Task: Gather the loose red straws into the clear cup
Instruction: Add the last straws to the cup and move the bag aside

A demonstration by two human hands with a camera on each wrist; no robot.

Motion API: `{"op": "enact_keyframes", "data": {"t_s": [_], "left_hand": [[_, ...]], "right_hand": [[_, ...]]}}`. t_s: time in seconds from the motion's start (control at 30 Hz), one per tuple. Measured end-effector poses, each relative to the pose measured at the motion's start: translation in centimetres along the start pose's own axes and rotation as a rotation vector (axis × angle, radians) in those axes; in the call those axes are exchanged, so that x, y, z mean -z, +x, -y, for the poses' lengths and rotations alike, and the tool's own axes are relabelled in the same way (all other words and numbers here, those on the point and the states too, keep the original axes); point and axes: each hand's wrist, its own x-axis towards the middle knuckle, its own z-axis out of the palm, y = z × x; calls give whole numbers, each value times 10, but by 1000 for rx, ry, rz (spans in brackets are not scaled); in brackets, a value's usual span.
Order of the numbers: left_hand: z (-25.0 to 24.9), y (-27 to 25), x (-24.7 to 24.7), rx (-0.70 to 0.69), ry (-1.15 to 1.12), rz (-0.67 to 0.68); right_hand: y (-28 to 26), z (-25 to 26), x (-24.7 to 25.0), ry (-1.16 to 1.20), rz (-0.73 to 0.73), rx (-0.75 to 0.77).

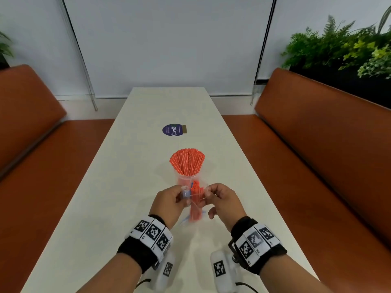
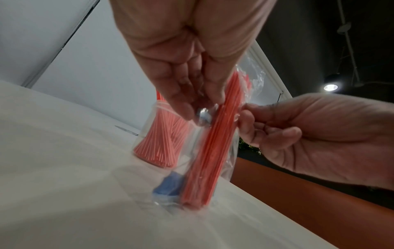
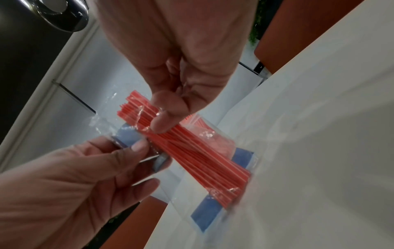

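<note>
Standing upright on the table (image 1: pixel 110 187), the bag (image 1: pixel 195 205) of straws (image 1: pixel 194 208) was pinched at its top by both hands, left (image 1: pixel 169 205) and right (image 1: pixel 224 203), before the straw-filled cup (image 1: pixel 187 178). Left wrist: bag base touched the table. Right wrist: thumb (image 3: pixel 164 114) and finger clamped the plastic.

The place looks like a café or canteen booth: a long white table (image 1: pixel 135 166) runs between two orange-brown padded benches (image 1: pixel 317 132), green ferns (image 1: pixel 338 45) fill a planter behind one, and a round branded sticker (image 1: pixel 173 130) marks the tabletop.
</note>
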Motion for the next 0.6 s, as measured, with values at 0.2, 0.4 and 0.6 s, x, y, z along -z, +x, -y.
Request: {"op": "enact_keyframes", "data": {"t_s": [0.2, 0.4, 0.6], "left_hand": [[9, -3, -5, 42, 0, -20], [5, -8, -4, 17, 134, -26], [-11, -6, -1, -96, 146, -62]], "right_hand": [[4, -6, -9, -87, 0, -23], [1, -11, -15, -207, -19, 2], [2, -7, -17, -106, -35, 23]]}}
